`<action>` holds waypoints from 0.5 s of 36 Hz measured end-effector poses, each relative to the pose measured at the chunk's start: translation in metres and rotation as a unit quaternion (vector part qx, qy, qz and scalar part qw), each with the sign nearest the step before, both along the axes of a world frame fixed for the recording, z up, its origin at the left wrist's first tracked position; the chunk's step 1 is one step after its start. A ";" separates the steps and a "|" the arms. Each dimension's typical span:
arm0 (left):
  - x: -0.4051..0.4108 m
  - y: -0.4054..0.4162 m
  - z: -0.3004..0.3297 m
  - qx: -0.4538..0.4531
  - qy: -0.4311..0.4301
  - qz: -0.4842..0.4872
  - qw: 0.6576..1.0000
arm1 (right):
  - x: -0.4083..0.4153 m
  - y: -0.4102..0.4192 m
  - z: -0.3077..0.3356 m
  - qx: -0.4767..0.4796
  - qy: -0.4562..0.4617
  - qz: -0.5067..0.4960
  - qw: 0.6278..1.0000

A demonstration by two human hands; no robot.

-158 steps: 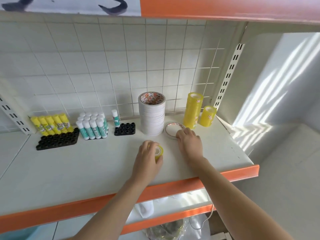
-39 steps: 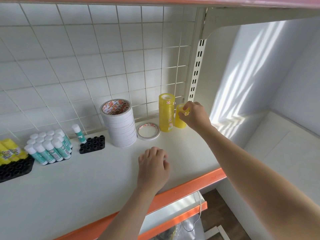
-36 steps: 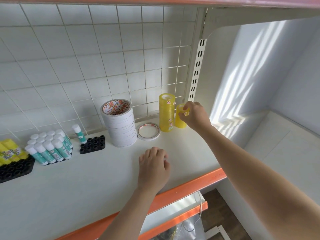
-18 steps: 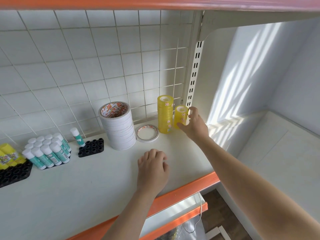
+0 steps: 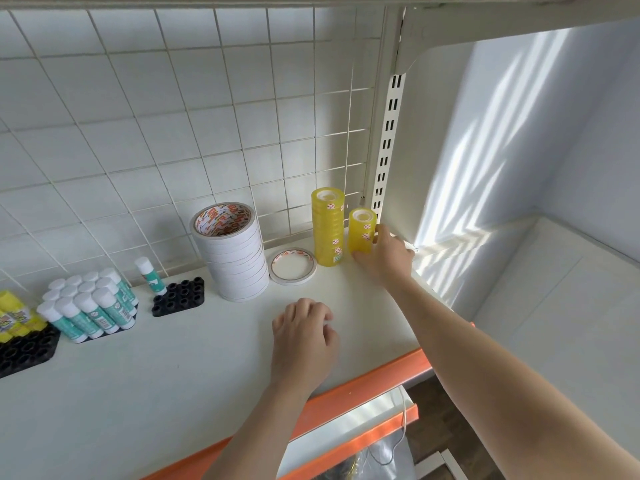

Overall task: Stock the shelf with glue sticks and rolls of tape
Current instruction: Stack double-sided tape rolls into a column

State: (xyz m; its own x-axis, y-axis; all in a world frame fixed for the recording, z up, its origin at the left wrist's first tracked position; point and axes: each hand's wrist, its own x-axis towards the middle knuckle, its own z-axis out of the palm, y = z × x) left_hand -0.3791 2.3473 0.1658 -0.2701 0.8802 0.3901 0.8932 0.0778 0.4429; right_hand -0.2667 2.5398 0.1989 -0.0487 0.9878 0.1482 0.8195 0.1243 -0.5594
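yellow glue sticks (image 5: pixel 14 317) cut by left edge, labels perhaps unreadable

We are noting white shelf (image 5: pixel 173 368) carrying stock along back grid. Teal-labelled glue sticks (image 5: pixel 88 306) standing upright in cluster at left; yellow glue sticks (image 5: pixel 14 318) leaning at left edge. White tape stack (image 5: pixel 230 252) standing centre, single flat roll (image 5: pixel 292 270) just beside. Tall yellow tape stack (image 5: pixel 328 226) standing upright, shorter yellow stack (image 5: pixel 362 230) just beside it.

The right hand (image 5: pixel 382 256) grips the short yellow tape stack (image 5: pixel 362 230) at the far right of the shelf (image 5: pixel 173 375), just beside the taller yellow stack (image 5: pixel 328 226); the left hand (image 5: pixel 303 337) rests curled near the front edge; white tape rolls (image 5: pixel 230 252) stand left.
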 end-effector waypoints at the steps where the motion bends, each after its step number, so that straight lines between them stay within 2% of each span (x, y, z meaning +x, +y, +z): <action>1: 0.000 0.000 0.000 0.000 0.001 0.000 1.000 | 0.001 0.000 0.001 0.005 0.001 -0.005 1.000; 13: 0.000 0.001 -0.001 -0.003 0.006 0.001 1.000 | 0.012 -0.008 0.003 -0.014 0.034 0.014 0.999; 18: 0.001 0.001 -0.002 0.005 0.011 0.003 1.000 | 0.013 -0.025 -0.001 0.017 0.007 -0.038 0.999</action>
State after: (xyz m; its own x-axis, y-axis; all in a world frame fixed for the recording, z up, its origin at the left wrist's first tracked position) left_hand -0.3785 2.3486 0.1642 -0.2667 0.8749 0.4044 0.9021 0.0789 0.4243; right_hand -0.2541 2.5152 0.1977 0.0286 0.9827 0.1828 0.8199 0.0815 -0.5666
